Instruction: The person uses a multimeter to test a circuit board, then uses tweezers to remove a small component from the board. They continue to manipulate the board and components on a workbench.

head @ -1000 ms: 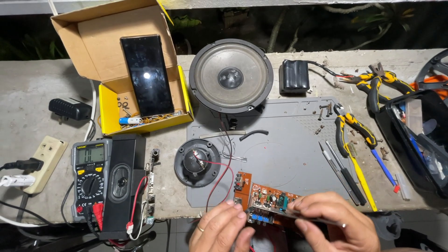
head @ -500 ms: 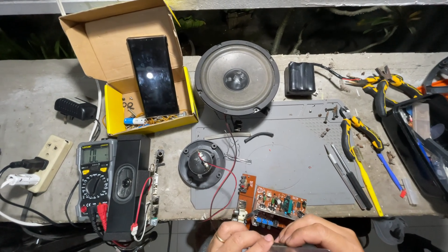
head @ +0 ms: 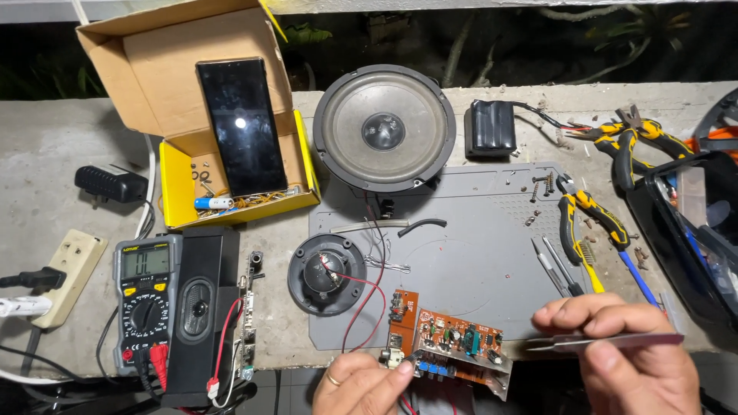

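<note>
Resting at the surface's six o'clock edge, the circuit board [head: 460, 343] tilts over the front, steadied by the left hand [head: 361, 386], whose fingers pinch its near corner. At three o'clock from the board, the right hand [head: 634, 357] grips tweezers [head: 607, 340] between thumb and fingers, tips pointing toward the board. Red wires [head: 365, 296] run to a small speaker [head: 327, 274] at eleven o'clock on the grey mat [head: 477, 253]. Farther, at nine o'clock, sits a multimeter [head: 146, 296].
</note>
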